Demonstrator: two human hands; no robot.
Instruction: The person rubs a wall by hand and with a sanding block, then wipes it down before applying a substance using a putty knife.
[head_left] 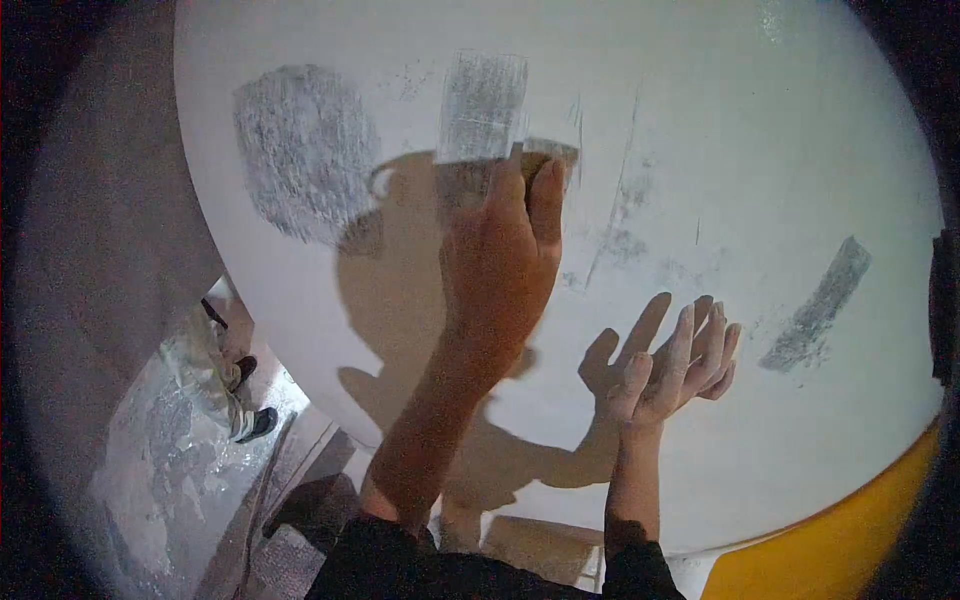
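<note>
A large smooth white curved surface (800, 180) fills most of the view. My left hand (505, 240) is raised against it, its back toward me and its fingers curled. Whatever it grips, if anything, is hidden by the hand and a dark shadow. Just above the fingertips is a grey streaky rectangular patch (484, 95). Farther left is a bigger rounded grey patch (305, 150). My right hand (685, 365), dusted with white, hovers at or near the surface, fingers apart and slightly bent, holding nothing. Right of it runs a slanted grey strip (822, 305).
Thin dark scratches and smudges (625, 215) mark the surface between the patches. Another person's leg and dark shoe (258, 424) show at lower left, on a whitish stained floor (165, 480). A yellow area (830, 540) lies beyond the lower right edge.
</note>
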